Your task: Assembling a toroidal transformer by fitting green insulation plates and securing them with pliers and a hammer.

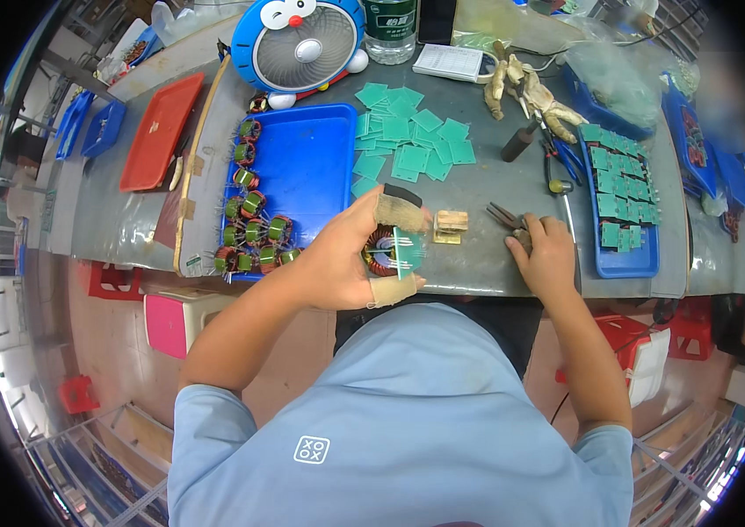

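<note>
My left hand (346, 250), with beige wraps on its thumb and a finger, grips a toroidal coil (379, 253) wound in copper wire. A green circuit board (410, 255) sits against the coil's right side, with pale wire ends showing across it. My right hand (550, 257) is closed around dark pliers (504, 216), whose jaws point up and left; their handles are mostly hidden by my fingers. Between both hands a small wooden block (452, 221) rests on the bench.
Left, a blue tray (302, 167) holds several green-and-copper coils (254, 230). Loose green boards (412, 132) lie beyond my hands. A blue tray of assembled boards (623, 189) is at right, near blue-handled pliers (566, 158) and gloves (522, 83). A fan (302, 48) stands behind.
</note>
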Available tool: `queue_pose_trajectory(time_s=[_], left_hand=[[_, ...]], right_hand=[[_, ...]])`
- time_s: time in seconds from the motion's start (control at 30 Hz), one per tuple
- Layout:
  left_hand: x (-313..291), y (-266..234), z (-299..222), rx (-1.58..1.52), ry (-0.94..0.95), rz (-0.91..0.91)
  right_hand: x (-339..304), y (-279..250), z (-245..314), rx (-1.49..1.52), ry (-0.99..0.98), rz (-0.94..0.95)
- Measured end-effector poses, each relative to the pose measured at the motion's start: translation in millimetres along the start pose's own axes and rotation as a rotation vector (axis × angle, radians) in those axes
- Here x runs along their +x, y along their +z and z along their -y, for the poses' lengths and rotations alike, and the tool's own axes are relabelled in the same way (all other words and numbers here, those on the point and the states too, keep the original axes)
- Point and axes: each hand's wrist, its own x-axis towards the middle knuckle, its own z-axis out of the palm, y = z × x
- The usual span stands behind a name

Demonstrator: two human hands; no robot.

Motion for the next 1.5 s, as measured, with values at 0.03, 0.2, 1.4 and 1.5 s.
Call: queue_pose_trajectory(time_s=[0.03,0.2,1.4,1.5], left_hand=[[1.8,2.6,1.7,-0.047,-0.025,-0.019],[-4.2,3.7,10.2,-0.083,-0.07,-0.087],[-32.7,16.0,-7.7,-0.25,-0.47,-0.224],[-31.9,13.7,-8.4,-0.22,-0.439,-0.219]], right_hand=[[-3.6,3.7,-2.7,-0.04,-0.005,-0.034],[-8.6,8.1,7.2,0.063,0.023,-0.067],[247.3,64.5,-101.6,0.258,0.242,-0.075],[259.1,74.6,-109.7,0.303,0.362,-0.089]])
